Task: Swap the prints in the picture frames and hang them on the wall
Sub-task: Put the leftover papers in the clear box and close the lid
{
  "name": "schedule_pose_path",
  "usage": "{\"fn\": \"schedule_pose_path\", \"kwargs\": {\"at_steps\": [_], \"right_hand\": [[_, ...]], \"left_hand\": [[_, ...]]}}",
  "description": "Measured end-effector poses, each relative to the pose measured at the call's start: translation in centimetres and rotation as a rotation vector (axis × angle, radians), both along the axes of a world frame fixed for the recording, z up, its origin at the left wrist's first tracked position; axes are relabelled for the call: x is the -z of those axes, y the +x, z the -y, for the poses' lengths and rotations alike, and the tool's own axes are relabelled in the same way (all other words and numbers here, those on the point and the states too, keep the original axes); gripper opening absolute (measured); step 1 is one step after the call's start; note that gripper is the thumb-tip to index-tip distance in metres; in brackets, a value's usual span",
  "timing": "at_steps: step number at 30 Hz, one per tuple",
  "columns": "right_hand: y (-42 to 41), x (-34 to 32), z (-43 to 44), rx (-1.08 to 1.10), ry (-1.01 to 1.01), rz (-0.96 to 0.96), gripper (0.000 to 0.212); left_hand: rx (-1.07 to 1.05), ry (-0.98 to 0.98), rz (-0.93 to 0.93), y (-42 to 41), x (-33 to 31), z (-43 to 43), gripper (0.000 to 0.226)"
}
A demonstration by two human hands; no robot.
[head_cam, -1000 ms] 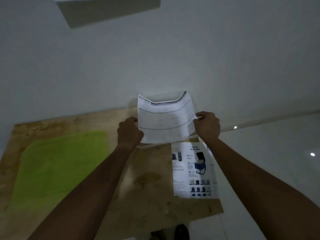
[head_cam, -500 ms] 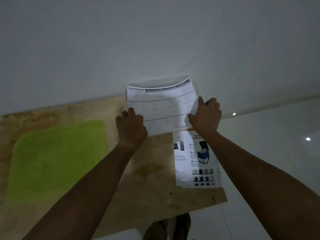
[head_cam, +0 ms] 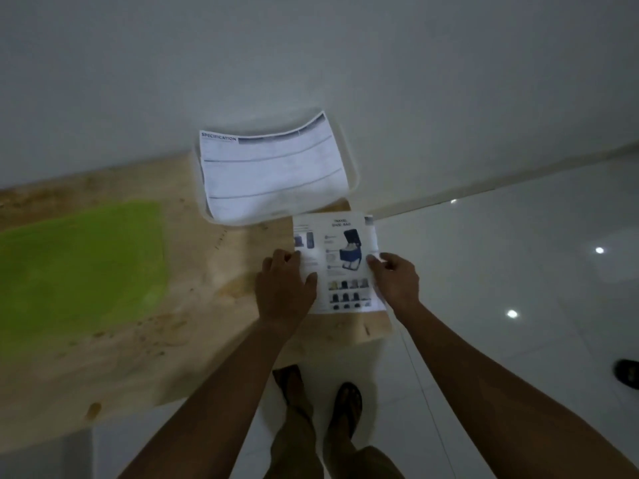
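Shoe-bag print [head_cam: 347, 267], lengthwise toward wall [head_cam: 432, 74], heading at far end

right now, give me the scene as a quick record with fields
left hand: grips left edge of shoe bag print
right hand: pinches its right edge
specification print: curled, inside clear frame, no hand on it
surface: wooden board
also there: green mat on the board's left part
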State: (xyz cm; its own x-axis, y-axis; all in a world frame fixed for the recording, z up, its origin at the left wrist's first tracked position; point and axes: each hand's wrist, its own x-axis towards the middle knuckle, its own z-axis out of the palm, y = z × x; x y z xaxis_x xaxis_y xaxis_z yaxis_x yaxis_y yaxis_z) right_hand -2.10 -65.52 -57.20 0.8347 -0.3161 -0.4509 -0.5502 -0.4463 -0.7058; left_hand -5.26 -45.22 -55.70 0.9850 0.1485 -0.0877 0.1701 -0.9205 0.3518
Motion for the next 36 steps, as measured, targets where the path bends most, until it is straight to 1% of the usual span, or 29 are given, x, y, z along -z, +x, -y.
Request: {"fn": "schedule_pose_path", "kwargs": {"at_steps": [1,2,3,4,6,11,15,19,23,25,28,29,31,32,35,36], "right_hand": [[-0.6,0.4,0.5,0.008,0.077,-0.010,0.025],[-1.2,0.4,0.7,0.025,0.126,-0.003,0.023],[-1.6,0.4,0.8,0.035,0.145,0.016,0.028],[-1.9,0.5,0.9,0.037,0.148,0.030,0.026],[-2.2,0.5,1.0,0.038,0.169,0.054,0.014],[-2.6,-0.1,1.5,0.055,0.228,0.076,0.004],[-2.8,-0.9,2.3,0.026,0.268,0.085,0.006],[-3.1,-2.8,2.5,-0.035,0.273,0.148,0.008],[-3.0,-5.1,2.0,-0.109,0.234,0.240,0.010],[-2.6,-6.6,1.5,-0.167,0.205,0.324,0.011],[-2.1,-9.7,0.2,-0.312,0.132,0.546,0.016],[-1.9,-10.7,-0.3,-0.354,0.094,0.642,0.019],[-1.3,-12.6,-1.4,-0.426,0.016,0.775,0.021],[-1.0,-13.5,-1.9,-0.468,-0.024,0.804,0.019],[0.0,-16.4,-3.4,-0.588,-0.196,0.920,0.019],[0.5,-17.2,-3.7,-0.602,-0.226,0.970,0.018]], "left_hand": [[-0.028,-0.003,-0.026,-0.6,0.2,0.7,0.044],[-0.049,-0.008,-0.039,-1.1,0.4,1.3,0.045],[-0.063,-0.014,-0.039,-1.4,0.4,1.9,0.046],[-0.071,-0.019,-0.034,-1.6,0.4,2.4,0.046],[-0.076,-0.013,-0.034,-2.0,0.4,2.9,0.048],[-0.080,-0.043,-0.056,-2.8,-0.1,3.3,0.049],[-0.080,-0.096,-0.086,-3.0,-0.9,3.4,0.052],[-0.139,-0.209,-0.132,-2.5,-1.7,3.5,0.052],[-0.182,-0.406,-0.132,-1.5,-3.8,3.8,0.048],[-0.223,-0.579,-0.141,-0.8,-5.9,4.3,0.050],[-0.280,-0.947,-0.137,0.2,-10.3,5.1,0.059],[-0.313,-1.036,-0.118,0.6,-11.8,5.2,0.058],[-0.415,-1.130,-0.037,1.4,-14.8,5.0,0.057],[-0.477,-1.152,0.011,1.8,-16.1,4.7,0.053],[-0.631,-1.192,0.136,2.9,-19.3,2.8,0.018],[-0.670,-1.196,0.175,3.3,-20.1,2.0,0.011]]}}
